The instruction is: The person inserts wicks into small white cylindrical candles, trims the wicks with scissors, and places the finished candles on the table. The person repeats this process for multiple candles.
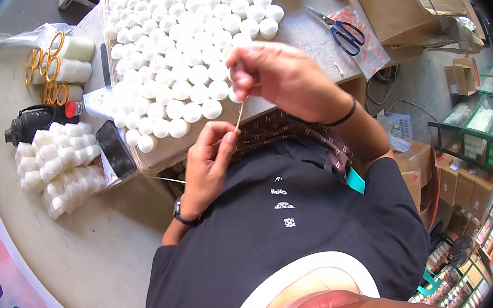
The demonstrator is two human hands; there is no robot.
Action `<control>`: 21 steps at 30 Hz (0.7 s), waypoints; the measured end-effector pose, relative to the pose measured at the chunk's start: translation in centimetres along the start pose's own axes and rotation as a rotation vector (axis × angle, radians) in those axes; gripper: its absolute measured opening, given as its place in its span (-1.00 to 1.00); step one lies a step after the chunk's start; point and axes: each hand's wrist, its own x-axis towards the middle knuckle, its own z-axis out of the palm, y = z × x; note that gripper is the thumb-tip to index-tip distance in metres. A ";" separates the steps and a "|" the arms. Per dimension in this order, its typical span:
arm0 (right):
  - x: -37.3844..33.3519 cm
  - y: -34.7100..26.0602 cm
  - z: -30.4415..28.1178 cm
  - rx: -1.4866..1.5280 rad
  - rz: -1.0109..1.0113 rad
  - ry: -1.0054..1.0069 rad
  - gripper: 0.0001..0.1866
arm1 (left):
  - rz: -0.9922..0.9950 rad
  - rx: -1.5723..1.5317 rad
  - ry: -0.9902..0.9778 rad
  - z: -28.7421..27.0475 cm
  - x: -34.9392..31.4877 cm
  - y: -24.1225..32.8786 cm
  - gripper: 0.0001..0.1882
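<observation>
Two hands meet at the near side of the white cups [181, 89]. Left hand [210, 158]: pinching a thin strand [240, 117]. Right hand [289, 73]: fingers curled at its upper end; blurred, grip cannot be told. Left of cups: black rectangular item [115, 149] on table [305, 35] edge. Right of cups: bare tabletop, then scissors [332, 21], then cardboard box [391, 6].

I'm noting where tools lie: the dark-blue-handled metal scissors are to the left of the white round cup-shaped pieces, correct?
Not left: the head view shows the dark-blue-handled metal scissors to the right of the white round cup-shaped pieces.
</observation>
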 end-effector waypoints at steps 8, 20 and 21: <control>-1.1 -4.0 -3.4 0.127 -0.172 -0.104 -0.64 | -0.142 0.040 0.001 -8.6 -3.1 0.7 -0.89; -5.7 -9.5 -7.9 0.435 -0.612 -0.146 -0.88 | -0.032 0.917 0.689 -19.1 -10.5 2.0 -0.85; -6.3 -9.7 -8.6 0.400 -0.636 -0.144 -0.81 | -0.213 0.963 0.674 -20.1 -11.0 1.0 -0.85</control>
